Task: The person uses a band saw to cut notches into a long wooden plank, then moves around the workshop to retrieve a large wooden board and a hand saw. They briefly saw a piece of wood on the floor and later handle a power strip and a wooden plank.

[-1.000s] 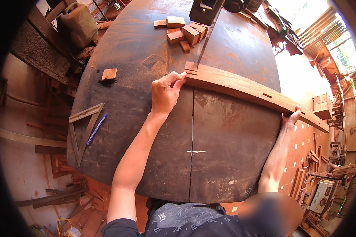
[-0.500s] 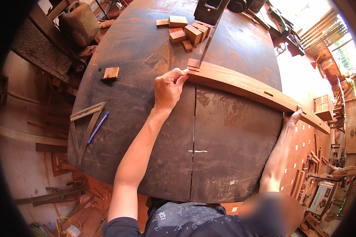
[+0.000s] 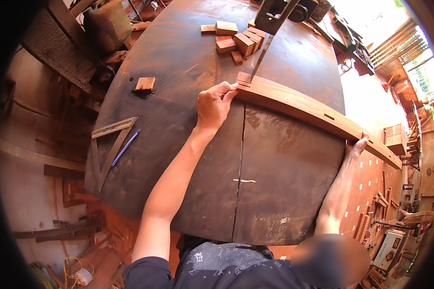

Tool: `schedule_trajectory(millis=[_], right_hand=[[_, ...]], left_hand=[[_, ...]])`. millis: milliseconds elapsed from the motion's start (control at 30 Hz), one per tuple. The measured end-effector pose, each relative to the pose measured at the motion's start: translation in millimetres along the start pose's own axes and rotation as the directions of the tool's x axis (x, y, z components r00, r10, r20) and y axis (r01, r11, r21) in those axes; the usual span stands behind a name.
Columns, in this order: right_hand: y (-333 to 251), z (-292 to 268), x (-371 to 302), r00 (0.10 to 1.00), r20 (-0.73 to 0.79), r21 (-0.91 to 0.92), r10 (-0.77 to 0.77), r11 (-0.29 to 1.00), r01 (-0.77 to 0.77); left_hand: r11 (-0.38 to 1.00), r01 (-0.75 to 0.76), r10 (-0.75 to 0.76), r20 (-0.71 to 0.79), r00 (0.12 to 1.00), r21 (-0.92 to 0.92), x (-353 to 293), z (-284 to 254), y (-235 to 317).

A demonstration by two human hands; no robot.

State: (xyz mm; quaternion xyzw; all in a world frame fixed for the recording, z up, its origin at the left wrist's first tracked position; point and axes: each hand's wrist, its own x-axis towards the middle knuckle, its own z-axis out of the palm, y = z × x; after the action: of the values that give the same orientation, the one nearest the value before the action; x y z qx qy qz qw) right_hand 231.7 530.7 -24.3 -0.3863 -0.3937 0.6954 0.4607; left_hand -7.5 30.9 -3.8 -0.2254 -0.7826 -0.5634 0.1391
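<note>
A long reddish-brown wooden beam (image 3: 294,102) lies slantwise across the dark saw table (image 3: 193,192), its right part reaching past the table's edge. At its left end, my left hand (image 3: 215,107) pinches the near corner between thumb and fingers. Farther right, my right hand (image 3: 356,144) grips the beam from its near side, thumb on top. A narrow upright bandsaw blade (image 3: 261,60) meets the beam close to its left end, where thin cut lines show. The beam's top has a slot-shaped mortise (image 3: 329,116). Above the blade hangs the dark blade guide (image 3: 274,17).
Several small wood blocks (image 3: 244,44) cluster behind the blade. A lone block (image 3: 145,84), a triangular set square (image 3: 112,132) and a blue pen (image 3: 126,147) lie on the table's left. A slit (image 3: 239,159) runs toward me. Timber pieces lie on the floor at right.
The view has shifted slightly, so table items appear a little farther right. Both hands keep their hold on the beam, and the blade stays near its left end.
</note>
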Motion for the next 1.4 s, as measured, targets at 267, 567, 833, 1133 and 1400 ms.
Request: schedule_trajectory(millis=[267, 567, 833, 1133, 1400], right_hand=[[-2.3, -1.8, -4.1, 1.000, -0.011, 0.089, -0.025, 0.996, 0.026], [-13.6, -10.0, -25.2, 0.962, -0.230, 0.063, -0.145, 0.985, 0.164], [-17.0, -8.1, -22.5, 0.978, -0.192, 0.136, -0.088, 0.984, 0.115], [-9.7, -20.1, 7.1, 0.993, 0.102, 0.177, -0.067, 0.983, 0.048], [-3.9, -21.1, 17.4, 0.985, 0.168, 0.178, -0.051, 0.984, 0.020]], left_hand=[[0.980, -0.155, 0.155, 0.009, 0.988, 0.122, -3.1, -6.6, 9.4], [0.663, -0.653, 0.402, 0.562, 0.723, 0.367, -44.7, 58.3, 158.5], [0.724, -0.494, 0.135, 0.603, 0.786, 0.482, -28.1, 126.4, 138.9], [0.723, -0.508, 0.168, 0.594, 0.787, 0.468, -13.8, 134.7, 128.3], [0.722, -0.510, 0.168, 0.596, 0.785, 0.468, 2.5, 142.0, 119.8]])
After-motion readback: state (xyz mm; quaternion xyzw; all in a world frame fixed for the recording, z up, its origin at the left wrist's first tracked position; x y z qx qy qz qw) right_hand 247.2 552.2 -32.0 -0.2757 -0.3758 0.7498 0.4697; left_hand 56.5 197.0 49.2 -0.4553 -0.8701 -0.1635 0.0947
